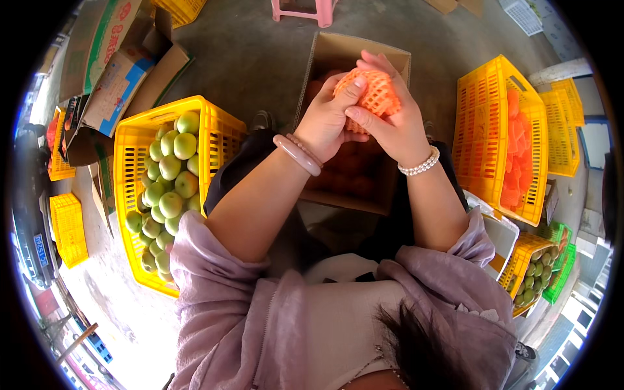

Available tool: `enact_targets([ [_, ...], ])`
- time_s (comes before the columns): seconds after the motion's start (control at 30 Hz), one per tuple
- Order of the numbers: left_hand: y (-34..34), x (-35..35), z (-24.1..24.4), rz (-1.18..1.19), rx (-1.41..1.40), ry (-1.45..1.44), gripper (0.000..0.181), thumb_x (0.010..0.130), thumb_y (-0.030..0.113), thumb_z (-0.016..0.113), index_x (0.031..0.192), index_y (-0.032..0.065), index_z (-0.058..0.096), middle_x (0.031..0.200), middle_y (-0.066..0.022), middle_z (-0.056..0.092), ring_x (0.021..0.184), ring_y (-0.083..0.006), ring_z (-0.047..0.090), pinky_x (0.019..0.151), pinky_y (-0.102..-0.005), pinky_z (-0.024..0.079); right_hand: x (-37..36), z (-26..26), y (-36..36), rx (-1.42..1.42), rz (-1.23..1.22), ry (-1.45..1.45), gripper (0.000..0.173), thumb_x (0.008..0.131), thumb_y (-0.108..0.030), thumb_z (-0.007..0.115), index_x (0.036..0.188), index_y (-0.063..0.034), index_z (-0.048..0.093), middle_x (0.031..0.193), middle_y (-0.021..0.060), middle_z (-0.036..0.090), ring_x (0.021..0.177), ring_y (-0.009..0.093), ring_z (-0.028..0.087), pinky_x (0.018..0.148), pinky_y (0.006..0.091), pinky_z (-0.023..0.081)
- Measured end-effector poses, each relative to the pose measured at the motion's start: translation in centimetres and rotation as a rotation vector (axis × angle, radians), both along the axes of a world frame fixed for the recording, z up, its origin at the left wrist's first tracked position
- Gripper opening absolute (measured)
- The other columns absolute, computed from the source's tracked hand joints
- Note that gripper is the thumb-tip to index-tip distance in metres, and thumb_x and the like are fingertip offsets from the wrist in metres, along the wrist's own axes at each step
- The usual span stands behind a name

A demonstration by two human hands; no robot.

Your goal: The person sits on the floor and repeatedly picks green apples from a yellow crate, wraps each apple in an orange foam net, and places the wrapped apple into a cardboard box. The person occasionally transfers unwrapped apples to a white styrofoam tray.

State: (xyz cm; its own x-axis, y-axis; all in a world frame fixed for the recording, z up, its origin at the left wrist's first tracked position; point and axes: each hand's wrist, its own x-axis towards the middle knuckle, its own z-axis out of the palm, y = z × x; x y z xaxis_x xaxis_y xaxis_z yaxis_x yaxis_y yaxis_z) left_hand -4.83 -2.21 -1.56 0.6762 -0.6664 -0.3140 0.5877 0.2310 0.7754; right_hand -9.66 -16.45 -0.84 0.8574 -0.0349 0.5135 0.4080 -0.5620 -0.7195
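Note:
Both hands hold a rounded bundle in an orange foam fruit net (pixel 378 92) above an open cardboard box (pixel 351 202). My left hand (pixel 324 114) grips its left side, thumb lying on top of the mesh. From the right, my right hand (pixel 402 117) wraps it, thumb pressed across the lower front and fingers raised behind. What the net encloses is hidden. Inside the box, several orange-looking rounded items (pixel 341 168) sit in shadow. A yellow plastic crate (pixel 207 141) full of green, apple-like fruit (pixel 170 206) stands left of my legs.
To the right, a tilted yellow crate (pixel 480 136) holds orange foam nets (pixel 517 151). Farther back on that side is another crate of green fruit (pixel 535 275). Flattened cardboard boxes (pixel 117 83) lean at the upper left. A pink stool (pixel 304 14) stands beyond the box.

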Motion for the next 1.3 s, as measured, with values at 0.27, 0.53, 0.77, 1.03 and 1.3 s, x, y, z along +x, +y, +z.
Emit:
enact_targets([
  [0.27, 0.3, -0.7, -0.1, -0.045, -0.167, 0.200, 0.068, 0.094, 0.067, 0.029, 0.124, 0.0114, 0.052, 0.109, -0.0076, 0.065, 0.090, -0.0236, 0.066, 0.060, -0.0286, 0.054, 0.3, 0.1, -2.6, 1.554, 0.321, 0.115, 0.023, 0.097, -0.025, 0.050, 0.097, -0.0024, 0.056, 0.115, 0.0195, 0.063, 0.123, 0.037, 0.050, 0.107, 0.0481, 0.036],
  [0.53, 1.1, -1.0, 0.7, -0.241, -0.499, 0.288, 0.084, 0.088, 0.075, 0.026, 0.135, 0.0072, 0.043, 0.115, -0.0272, 0.060, 0.078, -0.0387, 0.066, 0.055, -0.0340, 0.053, 0.7, -0.6, -5.4, 1.716, 0.208, 0.147, 0.013, 0.090, -0.021, 0.059, 0.090, -0.0084, 0.056, 0.073, 0.0026, 0.054, 0.078, 0.020, 0.055, 0.084, 0.0382, 0.045],
  [0.77, 6.6, 0.2, 1.8, -0.093, -0.740, 0.194, 0.083, 0.087, 0.071, 0.038, 0.140, 0.0064, 0.037, 0.131, -0.0273, 0.048, 0.098, -0.0438, 0.061, 0.065, -0.0396, 0.058, 0.9, -1.4, -5.8, 1.624, 0.300, 0.172, 0.011, 0.089, -0.009, 0.059, 0.100, -0.0044, 0.057, 0.093, 0.0077, 0.059, 0.093, 0.023, 0.057, 0.092, 0.0383, 0.045],
  [1.03, 29.4, -1.2, 1.2, 0.808, 0.162, 0.034, 0.045, 0.092, 0.043, 0.058, 0.125, 0.0129, 0.053, 0.117, -0.0087, 0.061, 0.104, -0.0260, 0.061, 0.077, -0.0448, 0.053, -0.7, -0.2, -7.2, 1.527, 0.363, 0.245, 0.006, 0.093, -0.010, 0.056, 0.098, -0.0085, 0.052, 0.083, 0.0028, 0.049, 0.085, 0.019, 0.051, 0.087, 0.0353, 0.044],
  [1.3, 50.6, -8.6, -5.4, 1.186, 1.475, 0.196, 0.079, 0.072, 0.050, 0.076, 0.130, 0.0046, 0.048, 0.114, -0.0120, 0.061, 0.097, -0.0250, 0.063, 0.063, -0.0356, 0.056, -0.2, -0.8, -6.1, 1.502, 0.238, 0.289, 0.018, 0.092, -0.007, 0.056, 0.109, -0.0071, 0.050, 0.086, 0.0033, 0.049, 0.085, 0.017, 0.050, 0.087, 0.0341, 0.044],
])
